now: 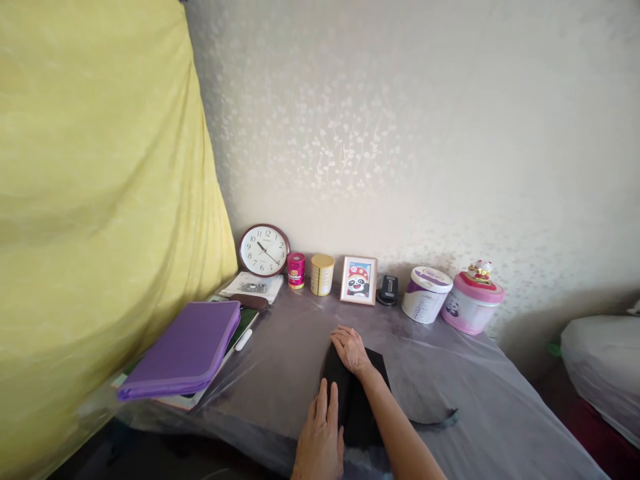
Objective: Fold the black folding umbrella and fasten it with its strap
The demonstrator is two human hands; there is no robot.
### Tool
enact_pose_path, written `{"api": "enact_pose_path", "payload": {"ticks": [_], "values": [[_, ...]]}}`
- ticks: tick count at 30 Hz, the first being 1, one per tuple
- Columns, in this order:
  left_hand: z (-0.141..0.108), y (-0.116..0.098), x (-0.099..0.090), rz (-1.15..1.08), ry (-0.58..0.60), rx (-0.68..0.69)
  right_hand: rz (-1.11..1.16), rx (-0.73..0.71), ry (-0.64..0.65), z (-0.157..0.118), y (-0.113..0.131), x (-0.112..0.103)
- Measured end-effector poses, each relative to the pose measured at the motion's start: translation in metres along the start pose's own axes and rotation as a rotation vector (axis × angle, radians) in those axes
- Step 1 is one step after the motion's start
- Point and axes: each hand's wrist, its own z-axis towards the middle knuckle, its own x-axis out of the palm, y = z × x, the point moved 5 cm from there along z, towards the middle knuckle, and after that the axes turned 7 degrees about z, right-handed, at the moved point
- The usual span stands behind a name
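Note:
A flat black item [361, 413], apparently folded fabric, lies on the table near its front edge; its exact kind is unclear. My left hand [319, 433] rests along its lower left edge, fingers stretched forward. Across its far left corner lies my right hand [351, 350], palm down with the fingers extended, and my right forearm covers part of the item. A thin dark strap [437, 421] curves over the table to the right of my forearm; whether it joins the black item is hidden.
A purple zip folder [183, 347] sits on books at the left, beside a yellow curtain [100, 200]. Along the wall stand a clock [265, 251], a pink can [296, 272], a yellow can [322, 275], a picture frame [359, 281], a black device [389, 290] and two tubs [427, 297].

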Motion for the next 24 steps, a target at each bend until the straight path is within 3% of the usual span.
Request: {"api": "enact_pose_path", "payload": {"ticks": [6,13,18,24], "values": [[-0.003,-0.002,0.003,0.039,-0.020,-0.011,-0.001,0.265,-0.210,-0.006,-0.029,-0.027],[-0.008,-0.001,-0.001,0.025,-0.042,0.007,-0.015,0.495,-0.340,-0.076,-0.069,-0.079],[-0.012,0.003,-0.003,-0.033,-0.030,0.043,0.109,0.612,-0.269,-0.120,-0.069,-0.078],[-0.013,0.005,0.003,-0.072,-0.076,0.032,0.127,0.510,-0.250,-0.137,-0.043,-0.067]]}}
